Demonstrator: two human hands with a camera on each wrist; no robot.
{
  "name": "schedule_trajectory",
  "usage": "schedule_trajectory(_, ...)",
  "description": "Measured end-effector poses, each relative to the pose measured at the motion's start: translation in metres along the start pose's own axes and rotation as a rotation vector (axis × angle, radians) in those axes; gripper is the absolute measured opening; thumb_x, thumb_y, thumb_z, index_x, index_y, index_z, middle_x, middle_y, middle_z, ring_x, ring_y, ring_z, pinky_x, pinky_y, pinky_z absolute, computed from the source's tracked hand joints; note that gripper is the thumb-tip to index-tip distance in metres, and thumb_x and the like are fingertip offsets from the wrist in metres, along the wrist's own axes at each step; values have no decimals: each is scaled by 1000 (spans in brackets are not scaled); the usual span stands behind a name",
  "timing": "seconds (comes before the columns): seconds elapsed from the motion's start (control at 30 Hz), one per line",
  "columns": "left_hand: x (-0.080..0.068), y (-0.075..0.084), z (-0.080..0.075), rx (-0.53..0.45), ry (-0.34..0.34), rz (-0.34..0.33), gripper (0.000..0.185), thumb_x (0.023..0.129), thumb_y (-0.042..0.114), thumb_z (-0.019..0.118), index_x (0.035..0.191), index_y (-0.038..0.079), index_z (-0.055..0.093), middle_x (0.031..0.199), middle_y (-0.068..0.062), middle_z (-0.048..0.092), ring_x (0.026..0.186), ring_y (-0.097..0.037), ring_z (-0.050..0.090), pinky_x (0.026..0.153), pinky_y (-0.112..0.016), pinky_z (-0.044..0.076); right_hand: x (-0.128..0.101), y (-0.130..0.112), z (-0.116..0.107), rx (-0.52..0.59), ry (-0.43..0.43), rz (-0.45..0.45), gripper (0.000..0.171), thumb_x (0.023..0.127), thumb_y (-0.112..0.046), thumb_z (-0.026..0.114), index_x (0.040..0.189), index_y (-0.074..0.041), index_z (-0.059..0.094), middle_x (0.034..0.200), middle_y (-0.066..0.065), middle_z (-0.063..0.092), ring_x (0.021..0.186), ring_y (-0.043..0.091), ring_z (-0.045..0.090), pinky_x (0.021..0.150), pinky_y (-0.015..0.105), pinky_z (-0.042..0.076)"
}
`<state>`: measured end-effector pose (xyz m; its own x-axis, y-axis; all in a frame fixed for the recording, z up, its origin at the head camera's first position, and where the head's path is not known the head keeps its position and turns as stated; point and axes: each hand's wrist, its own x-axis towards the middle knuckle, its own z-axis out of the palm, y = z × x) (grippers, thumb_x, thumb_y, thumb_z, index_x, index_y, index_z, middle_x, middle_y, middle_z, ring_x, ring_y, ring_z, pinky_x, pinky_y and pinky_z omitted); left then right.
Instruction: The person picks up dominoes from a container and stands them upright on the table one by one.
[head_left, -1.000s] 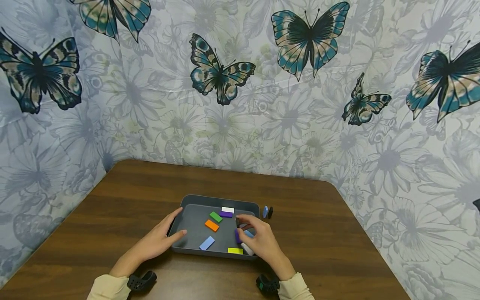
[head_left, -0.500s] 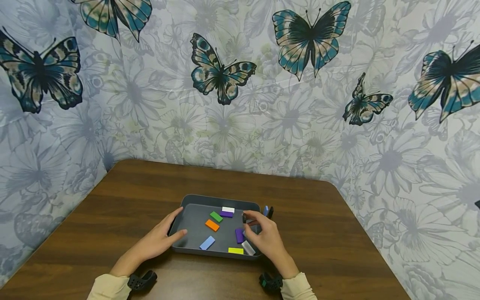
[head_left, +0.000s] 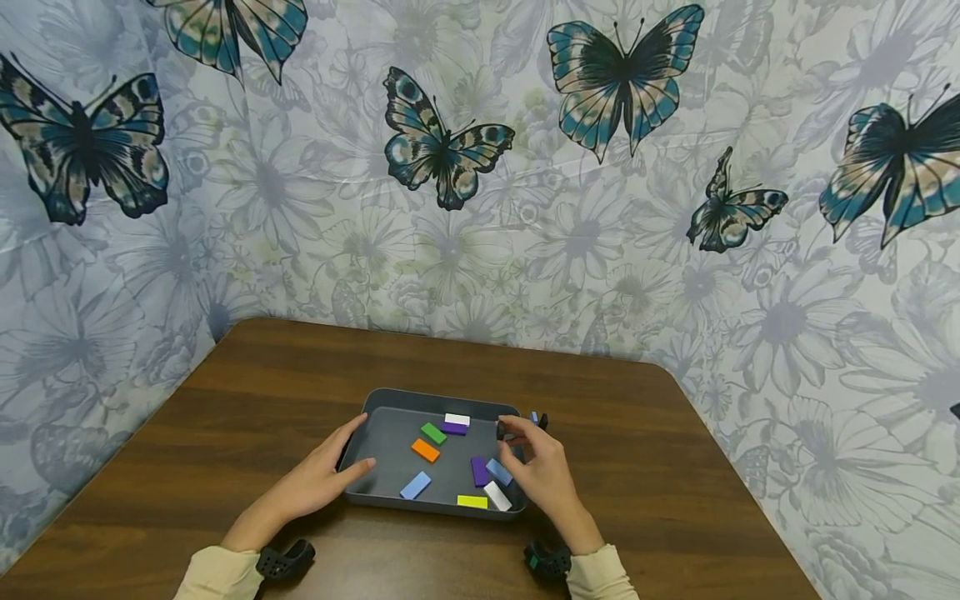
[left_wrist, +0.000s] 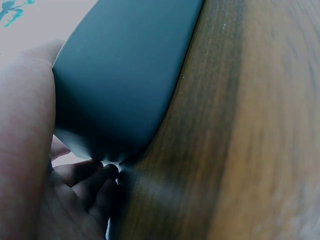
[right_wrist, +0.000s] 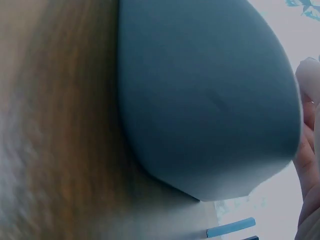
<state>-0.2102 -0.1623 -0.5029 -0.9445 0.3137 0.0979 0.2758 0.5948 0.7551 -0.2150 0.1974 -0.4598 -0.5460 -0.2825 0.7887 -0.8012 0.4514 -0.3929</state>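
Observation:
In the head view my left hand (head_left: 318, 467) holds the left end of the dark grey tray (head_left: 405, 502), thumb over the rim and fingers along the outside wall. The left wrist view shows the tray's wall (left_wrist: 125, 65) close up. Above the tray's right side my right hand (head_left: 543, 467) pinches a small black block (head_left: 501, 431) between thumb and fingertips. Below it lie a purple block (head_left: 479, 472), a light blue block (head_left: 498, 472), a white block (head_left: 497, 497) and a yellow block (head_left: 472, 502). The right wrist view does not show the black block.
Farther left in the tray are green (head_left: 432, 432), orange (head_left: 425, 451) and another light blue block (head_left: 416, 486). A white block (head_left: 457, 419) adjoins a purple one (head_left: 453, 429) at the back. Beyond the right rim, a blue block (right_wrist: 231, 227) and a black block (head_left: 543, 422) stand on the wooden table (head_left: 637, 467).
My right hand has carried the black block rightward and slightly back toward the tray's right rim, uncovering the light blue and white blocks. The left hand stays in place.

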Motion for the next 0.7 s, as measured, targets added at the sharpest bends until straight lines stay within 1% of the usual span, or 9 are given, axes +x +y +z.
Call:
schedule_trajectory(0.1, 0, -1, 0, -3, 1, 2, 83, 103, 50, 60, 165, 14, 20, 168, -25, 21, 151, -51, 26, 112, -73, 31, 0, 2, -3, -10, 25, 2, 46, 72, 24, 77, 114, 7, 69, 100, 20, 74, 77, 29, 73, 64, 44, 62)
schedule_trajectory(0.2, 0, -1, 0, -3, 5, 6, 83, 103, 50, 60, 165, 14, 20, 168, -25, 21, 151, -51, 26, 112, -72, 31, 4, -1, -7, -7, 50, 4, 44, 72, 25, 75, 112, 10, 68, 97, 22, 74, 77, 32, 73, 63, 46, 61)
schedule_trajectory(0.43, 0, 0, 0, -8, -2, 4, 83, 103, 50, 60, 165, 13, 20, 168, -25, 21, 151, -51, 26, 112, -73, 30, 7, 0, -15, -32, 94, 38, 43, 72, 25, 75, 112, 11, 68, 98, 23, 75, 77, 31, 74, 66, 43, 61)
schedule_trajectory(0.57, 0, 0, -1, -6, 0, 2, 83, 103, 50, 60, 165, 13, 20, 168, -25, 22, 151, -51, 26, 112, -73, 30, 6, 3, -19, -42, 118, 48, 42, 73, 25, 75, 112, 12, 68, 99, 25, 75, 76, 34, 74, 72, 24, 60)
schedule_trajectory(0.63, 0, 0, 0, -5, 2, 2, 83, 103, 50, 60, 165, 13, 20, 168, -25, 22, 151, -51, 26, 112, -73, 30, 6, 3, -20, -37, 129, 53, 41, 74, 26, 74, 112, 13, 67, 99, 27, 74, 77, 37, 73, 77, 13, 55)
schedule_trajectory(0.7, -1, 0, 0, -6, 2, 3, 82, 103, 50, 60, 165, 13, 20, 168, -25, 22, 151, -51, 26, 112, -73, 30, 6, 4, -21, -30, 138, 53, 41, 74, 27, 73, 112, 14, 66, 100, 29, 74, 79, 40, 72, 80, 6, 51)
